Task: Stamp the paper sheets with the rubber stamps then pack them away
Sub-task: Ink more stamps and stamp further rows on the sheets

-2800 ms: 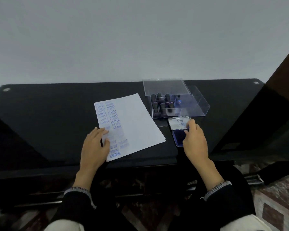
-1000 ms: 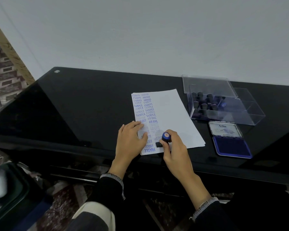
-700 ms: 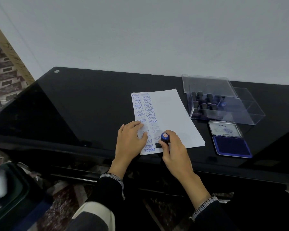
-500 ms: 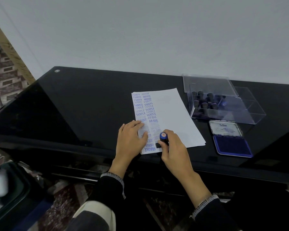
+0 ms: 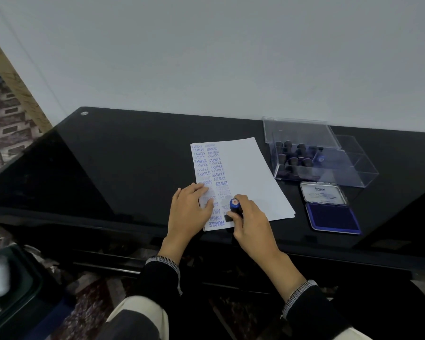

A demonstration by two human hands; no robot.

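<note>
Black table [image 5: 133,168] | open ink pad [image 5: 333,215], clear stamp box [image 5: 329,173] right of paper [image 5: 245,182]

The right hand [image 5: 252,223] gripped a rubber stamp [image 5: 234,207] whose base sat on the near part of the paper sheet [image 5: 245,177]. Just left of its fingers, the left hand [image 5: 189,212] lay flat on the sheet and blocked passage on that side. Beyond the fingertips, the unstamped right half of the sheet offered flat, unobstructed room. Further right of the fingers, the open ink pad [image 5: 331,209] lay on the black table [image 5: 120,163], apart from the sheet. Beyond the pad, the clear stamp box [image 5: 329,163] stood with its lid [image 5: 299,131] resting across its far left part. Left of the left hand, bare tabletop extended.
</note>
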